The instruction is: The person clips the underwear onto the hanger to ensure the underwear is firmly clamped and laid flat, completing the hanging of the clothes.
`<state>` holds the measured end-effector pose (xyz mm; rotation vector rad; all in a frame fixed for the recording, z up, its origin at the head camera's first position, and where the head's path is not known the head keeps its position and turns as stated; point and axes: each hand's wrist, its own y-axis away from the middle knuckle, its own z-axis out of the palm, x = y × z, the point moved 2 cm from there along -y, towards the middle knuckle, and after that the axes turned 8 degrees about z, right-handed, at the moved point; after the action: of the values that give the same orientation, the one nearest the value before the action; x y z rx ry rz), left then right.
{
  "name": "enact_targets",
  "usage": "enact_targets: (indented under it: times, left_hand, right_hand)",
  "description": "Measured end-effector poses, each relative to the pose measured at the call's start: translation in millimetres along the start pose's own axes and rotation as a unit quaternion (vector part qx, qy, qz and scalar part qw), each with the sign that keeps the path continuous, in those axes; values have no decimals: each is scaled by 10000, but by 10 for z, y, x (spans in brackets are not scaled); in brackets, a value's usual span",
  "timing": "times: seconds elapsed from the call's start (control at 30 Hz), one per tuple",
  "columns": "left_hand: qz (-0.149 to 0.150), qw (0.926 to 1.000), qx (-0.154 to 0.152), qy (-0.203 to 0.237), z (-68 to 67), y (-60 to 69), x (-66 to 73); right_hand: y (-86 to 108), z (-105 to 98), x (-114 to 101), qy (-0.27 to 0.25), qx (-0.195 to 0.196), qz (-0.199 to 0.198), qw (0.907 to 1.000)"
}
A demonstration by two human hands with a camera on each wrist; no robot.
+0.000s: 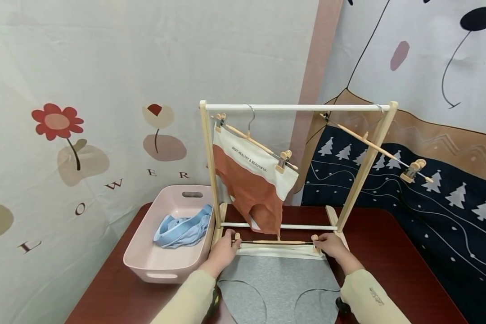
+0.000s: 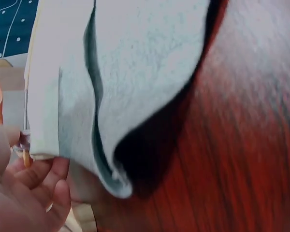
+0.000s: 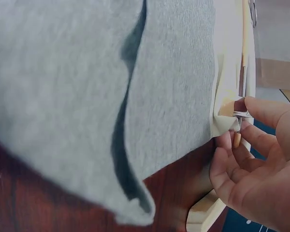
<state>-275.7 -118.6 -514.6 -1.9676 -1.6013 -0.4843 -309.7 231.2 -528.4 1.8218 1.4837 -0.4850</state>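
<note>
Grey underpants with a white waistband hang from a wooden clip hanger, low in front of the drying rack. My left hand pinches the hanger's left clip at the waistband's corner. At the other end, my right hand pinches the right clip, thumb on one side and fingers on the other. Both wrist views show the grey cloth draping over the table. The lower edge of the underpants runs out of the head view. Most of this hanger's hook is hidden behind orange-brown briefs.
Those orange-brown and white briefs hang by clips from the rack's white top bar. A second clip hanger, without clothing, hangs at the right. On the dark red table, a pink basin holds light blue underpants.
</note>
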Motion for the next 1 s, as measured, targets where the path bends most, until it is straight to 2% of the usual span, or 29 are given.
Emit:
enact_targets:
  times: [0.17, 0.23, 0.3, 0.4, 0.47, 0.53, 0.6, 0.7, 0.77, 0.83, 0.93, 1.0]
  left_hand:
    - [-497, 9973, 451, -311, 73, -49, -3]
    - [-713, 9949, 644, -320, 105, -69, -6]
    - [-790, 9936, 778, -225, 132, -92, -4]
    - [-870, 9931, 772, -131, 164, -108, 13]
    - [-841, 9936, 717, -224, 174, -105, 33]
    - [-703, 9935, 740, -514, 181, -89, 58]
    - [-281, 9908, 874, -994, 189, -59, 85]
    - [490, 9774, 937, -1829, 203, 22, 145]
    - [851, 9686, 743, -2215, 219, 86, 174]
    - [973, 9661, 391, -2361, 234, 138, 193]
    - [867, 9695, -89, -2292, 257, 175, 200]
    - [777, 9714, -263, -2229, 265, 175, 202]
  right_hand:
    - [15, 2, -76, 550, 240, -148, 9981]
    - [24, 13, -109, 713, 327, -139, 9968]
    - [33, 29, -146, 808, 370, -168, 9959]
    - [58, 57, -198, 1134, 554, -323, 9915]
    - [96, 74, -230, 1342, 699, -466, 9874]
    - [148, 98, -254, 1741, 1018, -694, 9770]
    - [218, 132, -265, 2129, 1319, -984, 9631]
    - [373, 195, -291, 2749, 1730, -1410, 9352]
    - [468, 239, -298, 2998, 1718, -1556, 9254]
    - [536, 277, -300, 3086, 1561, -1551, 9254]
    - [555, 318, -269, 3052, 1243, -1433, 9332]
    - [537, 334, -245, 3004, 1144, -1362, 9371]
